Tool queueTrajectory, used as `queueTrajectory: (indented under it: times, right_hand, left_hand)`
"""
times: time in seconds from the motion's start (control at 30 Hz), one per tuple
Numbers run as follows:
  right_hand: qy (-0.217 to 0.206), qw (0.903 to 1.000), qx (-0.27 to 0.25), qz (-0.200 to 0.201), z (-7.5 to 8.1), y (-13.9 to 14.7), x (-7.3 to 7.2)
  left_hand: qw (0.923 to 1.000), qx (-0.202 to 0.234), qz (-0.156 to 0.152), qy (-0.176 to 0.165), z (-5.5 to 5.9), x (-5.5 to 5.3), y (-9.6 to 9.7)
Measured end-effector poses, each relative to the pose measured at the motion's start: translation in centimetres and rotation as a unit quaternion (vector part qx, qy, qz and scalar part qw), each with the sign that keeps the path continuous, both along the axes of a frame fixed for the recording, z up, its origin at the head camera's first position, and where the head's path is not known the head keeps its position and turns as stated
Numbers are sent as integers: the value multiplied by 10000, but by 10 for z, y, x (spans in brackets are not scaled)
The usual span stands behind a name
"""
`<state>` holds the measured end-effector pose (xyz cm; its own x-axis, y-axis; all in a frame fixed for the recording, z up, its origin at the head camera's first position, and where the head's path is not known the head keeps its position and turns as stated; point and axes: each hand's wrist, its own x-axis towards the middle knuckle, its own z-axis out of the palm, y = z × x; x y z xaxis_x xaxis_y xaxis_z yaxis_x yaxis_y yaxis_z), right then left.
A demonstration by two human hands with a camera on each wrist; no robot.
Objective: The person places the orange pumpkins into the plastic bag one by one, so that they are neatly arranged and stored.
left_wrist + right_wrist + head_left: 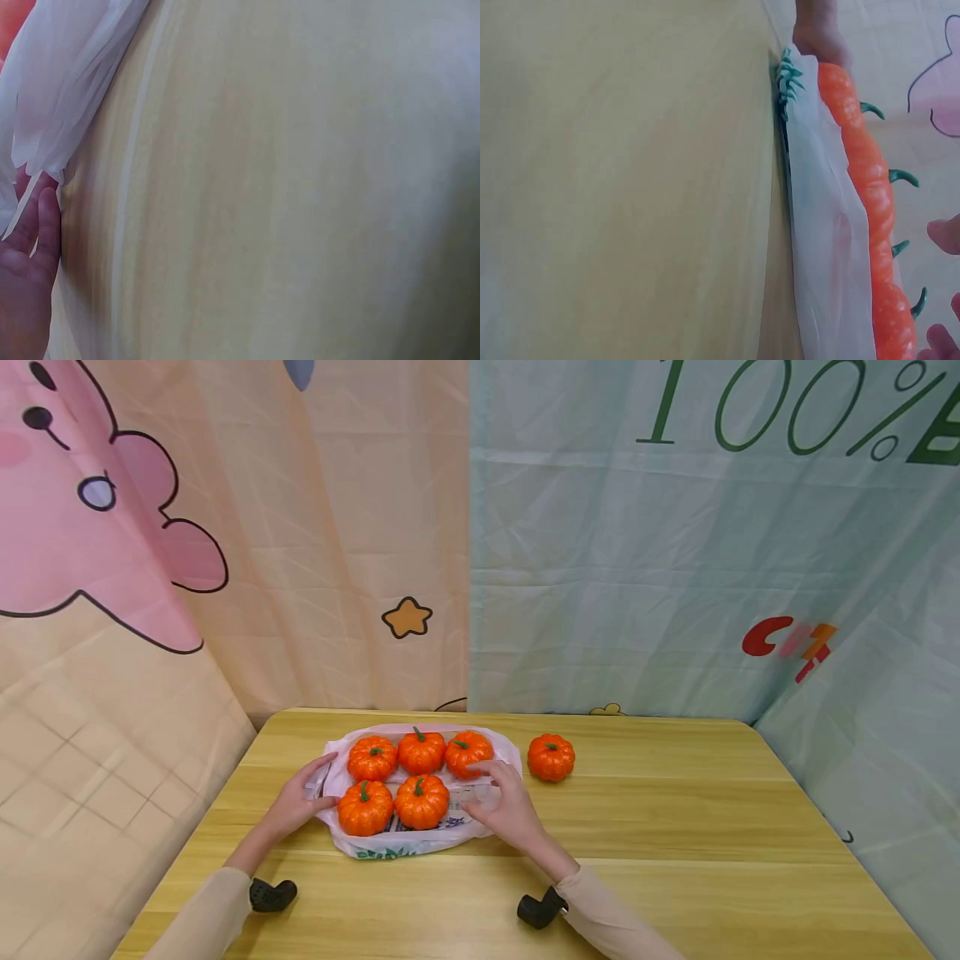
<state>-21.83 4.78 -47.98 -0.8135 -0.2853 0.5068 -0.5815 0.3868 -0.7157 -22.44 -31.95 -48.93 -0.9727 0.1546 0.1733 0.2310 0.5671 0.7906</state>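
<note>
In the head view a white plastic bag [450, 841] lies spread on the table with its rim raised, and several orange pumpkins with green stems sit in it. My left hand [300, 795] touches the bag's left end, thumb and fingers spread. In the left wrist view the white plastic [71, 82] hangs over the fingertips [48, 206]. My right hand [512, 806] hovers over the bag's right end, fingers apart, index fingertip beside the back right pumpkin [468, 752]. In the right wrist view its fingertips [946, 234] show apart from the row of pumpkins [866, 172].
One more pumpkin [551, 757] stands on the wooden table [675, 827], right of the bag near the back edge. Printed curtains [600, 568] hang behind the table and at both sides. A black strap mount [542, 908] sits at my right wrist, another [273, 895] at my left.
</note>
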Motion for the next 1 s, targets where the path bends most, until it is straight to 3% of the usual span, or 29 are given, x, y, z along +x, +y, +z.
queueTrajectory:
  times: [0.27,0.53,0.83,1.0]
  right_hand:
    - [529,9973,-32,-505,12,29,-14]
    - [594,9914,-142,-1160,20,64,-28]
    - [225,9836,-231,-1776,10,102,-42]
    - [-197,9817,-213,-1883,4,113,-45]
  left_hand:
    - [10000,25,12,32,-2,-2,-1]
    - [10000,-35,21,-13,-1,-1,0]
    - [10000,-4,35,-73,1,0,1]
    - [9999,28,0,-123,1,0,1]
